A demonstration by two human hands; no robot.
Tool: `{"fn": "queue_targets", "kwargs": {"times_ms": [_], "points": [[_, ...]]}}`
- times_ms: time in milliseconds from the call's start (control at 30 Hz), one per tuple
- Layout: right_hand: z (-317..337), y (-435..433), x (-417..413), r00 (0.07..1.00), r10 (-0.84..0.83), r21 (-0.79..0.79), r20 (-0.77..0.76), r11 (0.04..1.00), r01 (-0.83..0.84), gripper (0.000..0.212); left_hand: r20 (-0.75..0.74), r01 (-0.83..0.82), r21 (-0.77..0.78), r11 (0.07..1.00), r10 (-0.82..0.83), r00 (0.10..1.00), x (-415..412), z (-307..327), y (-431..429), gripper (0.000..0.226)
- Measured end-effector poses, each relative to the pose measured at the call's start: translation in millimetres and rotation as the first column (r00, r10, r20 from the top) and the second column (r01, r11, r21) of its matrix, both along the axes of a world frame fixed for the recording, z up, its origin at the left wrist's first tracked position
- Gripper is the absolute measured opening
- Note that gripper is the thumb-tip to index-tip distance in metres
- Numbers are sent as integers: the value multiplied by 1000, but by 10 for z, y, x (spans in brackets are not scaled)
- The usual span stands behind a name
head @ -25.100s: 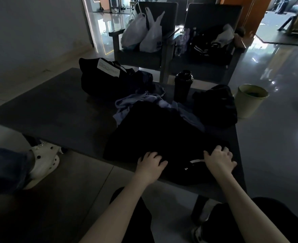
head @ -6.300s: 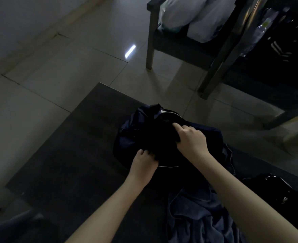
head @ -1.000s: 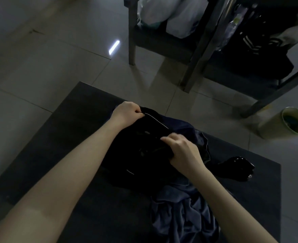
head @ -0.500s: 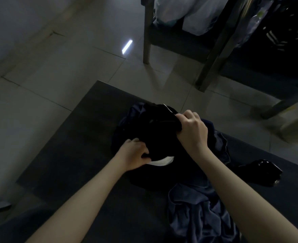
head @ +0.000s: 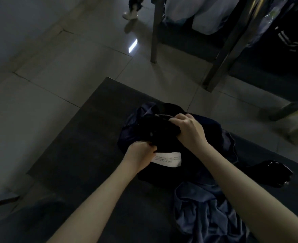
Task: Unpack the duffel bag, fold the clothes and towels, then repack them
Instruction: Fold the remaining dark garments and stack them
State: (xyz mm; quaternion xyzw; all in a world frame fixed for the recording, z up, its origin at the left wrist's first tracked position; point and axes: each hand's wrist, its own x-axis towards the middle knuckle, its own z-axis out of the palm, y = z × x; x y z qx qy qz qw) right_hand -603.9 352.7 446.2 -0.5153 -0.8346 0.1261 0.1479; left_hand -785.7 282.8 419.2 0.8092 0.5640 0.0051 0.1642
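Gripping the black soft fabric duffel bag (head: 137,127) on the dark grey surface (head: 92,155): left hand (head: 141,153) fingers curled on its near edge beside the white label (head: 169,159), right hand (head: 188,130) fingers pinching black cloth (head: 158,130) at the opening. Probably risking unfolding this cloth while pushing it in, or dragging the bag.

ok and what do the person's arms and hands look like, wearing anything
The left forearm and right forearm are bare as far as the frame shows, no sleeves in view. The left hand and right hand are bare too: no gloves, and no watch, bracelet or ring shows on the sides facing the camera, though the light is dim.
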Motion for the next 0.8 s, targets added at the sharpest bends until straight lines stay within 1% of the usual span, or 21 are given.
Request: {"fn": "queue_targets", "kwargs": {"times_ms": [67,133,200,267,300,333,400,433,467,533,567,600,700,800], "points": [[-72,-44,139,994,57,-151,90,988,-43,41,11,-61,1,998,61,998,-69,27,21,29],[-119,-92,257,980,82,-271,184,962,-29,47,29,-80,3,997,80,996,-105,42,12,28],[-129,-109,280,963,98,-328,252,945,-10,49,67,-73,5,997,73,995,-90,51,-29,26],[-100,-112,183,965,84,-303,246,953,-6,48,115,-55,67,996,47,992,-21,70,-91,20],[-85,-109,106,975,48,-251,218,968,9,47,134,-43,86,995,32,990,11,80,-110,15],[-72,-108,27,985,-5,-188,173,981,38,44,156,-37,98,994,22,988,26,88,-127,11],[-70,-115,-121,993,-95,-106,70,989,102,40,201,-46,134,990,18,979,25,109,-157,11],[-79,-116,-171,993,-108,-118,44,987,113,40,214,-53,154,987,19,977,11,119,-162,12],[-97,-119,-200,995,-92,-166,48,981,99,41,217,-63,156,986,28,976,-14,135,-167,12],[-130,-139,-194,992,28,-333,125,943,15,47,200,-85,120,989,60,978,-55,165,-192,11],[-130,-163,-158,984,82,-390,156,921,-15,51,189,-101,93,991,82,979,-69,159,-210,15],[-122,-196,-111,981,96,-401,168,916,-21,54,182,-116,63,991,103,978,-76,144,-231,19],[-89,-340,49,988,16,-299,153,954,31,54,183,-167,-4,986,164,969,-40,132,-288,23],[-92,-495,136,983,-90,-212,159,970,123,44,179,-202,-16,979,201,963,14,130,-312,22]]}}
